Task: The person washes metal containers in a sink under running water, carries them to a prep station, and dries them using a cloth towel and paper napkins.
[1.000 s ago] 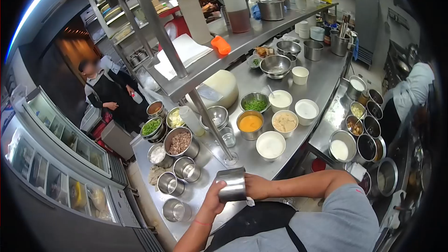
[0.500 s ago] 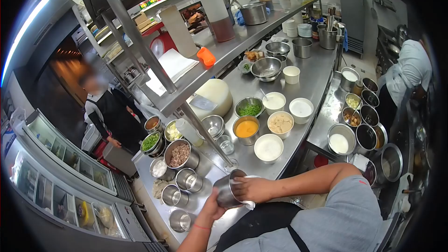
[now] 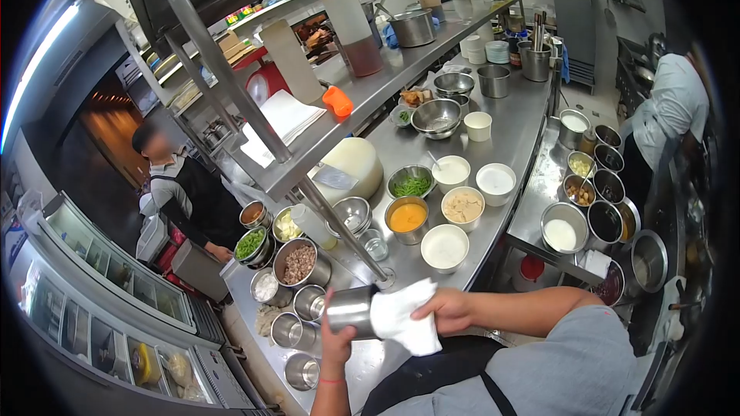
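A stainless steel container (image 3: 348, 313) lies on its side in the air over the near end of the counter. My left hand (image 3: 338, 339) is closed around its base end, with the thumb on the near side. My right hand (image 3: 449, 310) grips a white cloth (image 3: 406, 322), which bunches against the container's other end and hides its rim. Just left of my left hand stand several small metal containers, among them one at the front (image 3: 301, 370) and another behind it (image 3: 293, 330). A metal pot of reddish-brown grains (image 3: 299, 263) sits farther back.
Bowls of white liquid (image 3: 445, 248), orange liquid (image 3: 406, 219) and chopped greens (image 3: 411, 184) cover the middle counter. A slanted metal post (image 3: 347, 229) rises to the shelf (image 3: 308, 173). One person (image 3: 189, 192) stands at left, another (image 3: 669, 104) at far right.
My right hand has come out of the container and now holds the cloth at its end. The container has turned on its side and moved slightly left. The person at left has shifted closer to the counter.
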Tool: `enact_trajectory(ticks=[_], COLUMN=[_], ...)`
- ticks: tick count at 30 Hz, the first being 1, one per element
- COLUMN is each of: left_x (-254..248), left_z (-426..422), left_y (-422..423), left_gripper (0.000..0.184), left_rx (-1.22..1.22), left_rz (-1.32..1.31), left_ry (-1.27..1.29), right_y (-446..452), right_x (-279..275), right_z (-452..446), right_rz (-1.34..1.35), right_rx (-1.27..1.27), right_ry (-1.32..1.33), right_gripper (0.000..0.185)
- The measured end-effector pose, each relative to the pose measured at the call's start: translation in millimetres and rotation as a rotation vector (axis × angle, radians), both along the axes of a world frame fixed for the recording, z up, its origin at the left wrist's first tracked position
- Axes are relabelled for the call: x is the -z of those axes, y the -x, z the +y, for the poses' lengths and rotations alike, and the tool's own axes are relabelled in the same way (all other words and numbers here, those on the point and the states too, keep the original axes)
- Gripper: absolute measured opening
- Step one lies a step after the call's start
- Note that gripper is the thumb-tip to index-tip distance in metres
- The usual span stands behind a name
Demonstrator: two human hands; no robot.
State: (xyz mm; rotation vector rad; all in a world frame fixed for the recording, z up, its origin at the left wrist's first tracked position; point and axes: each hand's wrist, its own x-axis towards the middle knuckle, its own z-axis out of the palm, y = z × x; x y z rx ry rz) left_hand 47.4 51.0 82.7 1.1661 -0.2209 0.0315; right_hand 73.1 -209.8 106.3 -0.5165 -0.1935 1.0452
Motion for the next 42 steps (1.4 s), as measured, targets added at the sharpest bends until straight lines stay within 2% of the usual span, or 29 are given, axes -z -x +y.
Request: enact_trajectory(ticks=[1, 4, 5, 6, 7, 8, 10, 11, 12, 14, 15, 16, 20, 22, 23, 24, 26, 27, 28, 29, 31, 32, 33, 34, 36, 37, 38, 40, 42], left_x=[-2.6, -34.3, -37.5, -39.3, -40.5, -48.2, -55.4, -54.4, -51.5, -43.3, -44.4, -49.7, -43.1, -47.6, -49.9, -54.5, -74.7, -75.0, -73.6, -72.9, -81.6, -85.1, -85.7, -72.9, -29.9, -51.1, -39.8, -49.9, -52.3], left_z=[-1.0, -26.8, -37.8, -42.0, -53.1, -65.8, -69.3, -67.3, -62.0, -50.3, -44.1, -38.9, -56.0, -55.7, -55.2, -56.9, -56.0, -51.4, -44.2, -36.7, -21.5, -14.2, -5.2, 0.7, 30.9, 27.6, 46.5, 46.9, 38.8], left_y=[-1.8, 8.5, 12.3, 4.6, 8.9, 11.8, 12.3, 10.1, 6.4, 0.1, 6.5, 11.8, 20.5, 14.7, 12.3, 11.5, 10.2, 8.9, 8.1, 9.0, 12.8, 13.9, 16.0, 19.1, 10.7, 9.3, 7.6, 10.8, 11.8], left_gripper=[0.104, 0.110, 0.109, 0.107, 0.104, 0.105, 0.105, 0.106, 0.106, 0.104, 0.102, 0.100, 0.079, 0.074, 0.071, 0.074, 0.083, 0.083, 0.088, 0.093, 0.096, 0.099, 0.101, 0.102, 0.083, 0.073, 0.067, 0.070, 0.068], left_rx=[0.003, -0.103, -0.109, -0.241, -0.225, -0.220, -0.341, -0.238, -0.123, 0.066, 0.089, 0.116, 0.061, -0.062, -0.156, -0.240, -0.332, -0.342, -0.410, -0.465, -0.320, -0.174, -0.121, -0.011, -0.108, -0.233, -0.201, -0.101, 0.026], left_rz=[-0.003, -0.071, -0.096, -0.460, -0.508, -0.595, -0.579, -0.357, -0.150, -0.041, -0.088, -0.139, 0.052, 0.106, 0.054, 0.001, -0.069, -0.063, -0.190, -0.311, -0.449, -0.600, -0.540, -0.249, -0.127, -0.092, 0.051, 0.179, 0.260], left_ry=[-0.001, -0.151, -0.325, -0.788, -0.806, -0.932, -0.951, -0.598, -0.240, 0.252, 0.156, 0.052, 0.486, 0.425, 0.302, 0.157, -0.116, -0.110, -0.426, -0.748, -0.847, -0.929, -0.867, -0.418, 0.057, 0.284, 0.403, 0.499, 0.532], right_y=[-6.0, -6.0, -5.3, -6.9, -18.6, -26.9, -42.9, -42.2, -26.5, -17.0, -19.3, -20.1, -31.9, -53.6, -65.5, -72.4, -106.1, -100.6, -96.3, -77.9, -47.2, -43.3, -36.3, -32.3, -17.8, -22.2, -23.5, -42.1, -40.3], right_x=[-3.6, -9.8, -10.8, -10.8, 24.8, 48.1, 70.1, 31.9, -23.6, -45.4, -50.2, -61.1, -59.0, -63.2, -44.5, -28.4, 45.5, 49.2, 52.2, 36.2, 15.0, 14.5, 3.7, -12.3, -64.8, -64.9, -94.3, -96.3, -105.3], right_z=[-2.3, 3.8, 11.1, 17.0, 29.2, 42.3, 66.2, 63.7, 60.7, 69.5, 65.1, 58.8, 72.8, 80.5, 82.5, 86.3, 117.5, 124.3, 121.8, 113.5, 101.4, 96.4, 92.6, 75.9, 44.9, 36.6, 26.5, 22.7, 23.5], right_rz=[-0.003, -1.366, -1.440, -1.518, -1.465, -1.481, -0.379, 0.050, -0.046, -0.375, -0.723, -1.312, -1.921, -2.144, -2.047, -1.409, -0.087, -0.092, -0.086, -0.541, -1.428, -1.207, -0.971, -0.786, -0.402, -0.442, -0.919, -1.464, -1.882], right_rx=[0.003, 0.769, 0.590, 0.401, 0.694, 0.666, 0.291, 0.173, 0.333, 0.286, 0.235, 0.324, 0.604, 0.692, 0.634, 0.292, -0.077, -0.071, -0.079, 0.032, 0.274, 0.096, -0.042, -0.013, 0.097, 0.272, 0.418, 0.782, 0.667], right_ry=[-0.001, 0.885, 0.952, 1.010, 0.524, 0.512, -0.064, -0.286, 0.102, 0.196, 0.491, 0.461, 0.222, 0.163, 0.270, 0.408, -0.143, -0.247, -0.244, -0.106, 0.201, 0.242, 0.302, 0.335, 0.368, 0.237, 0.597, 0.372, 0.567], right_gripper=[0.049, 0.023, 0.025, 0.027, 0.035, 0.035, 0.038, 0.036, 0.030, 0.030, 0.035, 0.033, 0.039, 0.037, 0.030, 0.030, 0.033, 0.039, 0.039, 0.042, 0.047, 0.047, 0.047, 0.042, 0.031, 0.034, 0.034, 0.038, 0.035])
